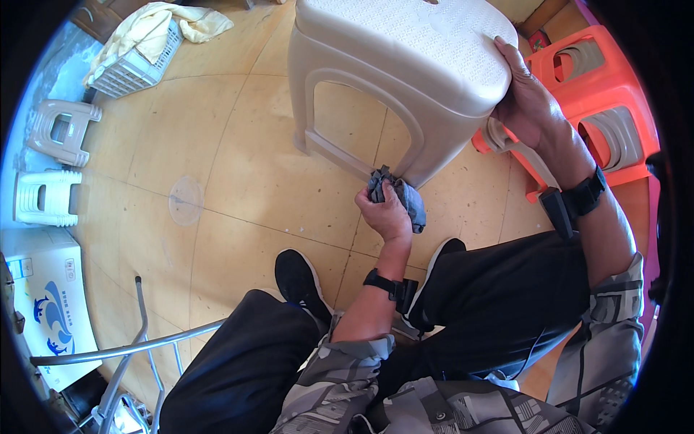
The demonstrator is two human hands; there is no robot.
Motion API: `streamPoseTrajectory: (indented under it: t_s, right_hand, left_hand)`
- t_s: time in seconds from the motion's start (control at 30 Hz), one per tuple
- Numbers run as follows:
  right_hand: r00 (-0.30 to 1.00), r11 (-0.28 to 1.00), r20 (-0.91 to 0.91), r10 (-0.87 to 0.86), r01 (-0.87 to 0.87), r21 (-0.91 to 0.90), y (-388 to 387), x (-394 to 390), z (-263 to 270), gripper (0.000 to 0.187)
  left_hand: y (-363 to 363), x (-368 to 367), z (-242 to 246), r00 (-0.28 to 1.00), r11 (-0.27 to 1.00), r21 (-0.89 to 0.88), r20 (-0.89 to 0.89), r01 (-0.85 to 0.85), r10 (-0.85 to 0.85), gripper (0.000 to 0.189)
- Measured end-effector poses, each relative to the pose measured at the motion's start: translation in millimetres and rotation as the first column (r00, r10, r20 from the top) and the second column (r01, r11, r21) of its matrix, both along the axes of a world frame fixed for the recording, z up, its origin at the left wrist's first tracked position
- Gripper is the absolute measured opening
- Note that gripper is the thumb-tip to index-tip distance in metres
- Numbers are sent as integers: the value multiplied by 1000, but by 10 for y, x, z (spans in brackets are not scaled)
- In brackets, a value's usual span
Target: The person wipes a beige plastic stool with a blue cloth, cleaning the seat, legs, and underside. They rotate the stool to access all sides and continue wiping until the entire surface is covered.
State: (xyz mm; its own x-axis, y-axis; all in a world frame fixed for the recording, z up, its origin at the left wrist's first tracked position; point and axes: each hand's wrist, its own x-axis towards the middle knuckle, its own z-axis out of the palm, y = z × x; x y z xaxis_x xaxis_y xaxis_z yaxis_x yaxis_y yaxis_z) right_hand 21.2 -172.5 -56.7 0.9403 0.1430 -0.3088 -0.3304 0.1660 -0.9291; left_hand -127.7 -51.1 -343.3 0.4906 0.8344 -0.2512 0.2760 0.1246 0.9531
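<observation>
A beige plastic stool (pixel 398 65) with a textured seat stands on the floor before me, at the top middle of the head view. My right hand (pixel 526 97) grips the right edge of its seat, thumb on top and fingers hidden beneath. A crumpled grey-blue cloth (pixel 413 206) is bunched in my left hand (pixel 386 209). Hand and cloth are at the lower crossbar, close to the stool's near leg; part of the cloth hangs down beside my fingers. My feet in black shoes rest on either side, below the stool.
Orange stools (pixel 623 81) with beige ones among them stand at the right. Along the left are a grey plastic crate (pixel 130 70) draped with yellowish cloth, beige stools (pixel 65 130), stacked white stools (pixel 49 198) and a printed carton (pixel 49 309). A metal tube frame (pixel 130 350) reaches in at lower left.
</observation>
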Motion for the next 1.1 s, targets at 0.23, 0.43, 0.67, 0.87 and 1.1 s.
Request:
streamPoseTrajectory:
  t_s: [0.23,0.43,0.67,0.87,1.1]
  right_hand:
    - [1000,1000,-17,-17,17,0,-9,0,2,65]
    - [999,1000,-40,6,-7,-18,-49,52,-4,68]
    - [999,1000,-49,20,-20,18,-58,26,-7,73]
    - [997,999,-71,-22,21,-27,-49,16,24,74]
    - [997,999,-56,-47,48,10,57,-45,77,71]
  left_hand:
    - [120,147,52,999,957,-291,-53,-9,-6,40]
    - [371,246,80,991,985,-173,-131,16,-39,48]
    - [1108,637,-92,997,971,-238,-81,-4,-15,51]
    - [1705,1046,-292,998,955,-297,69,22,-2,45]
    - [2193,1115,-166,923,841,-489,160,-233,349,16]
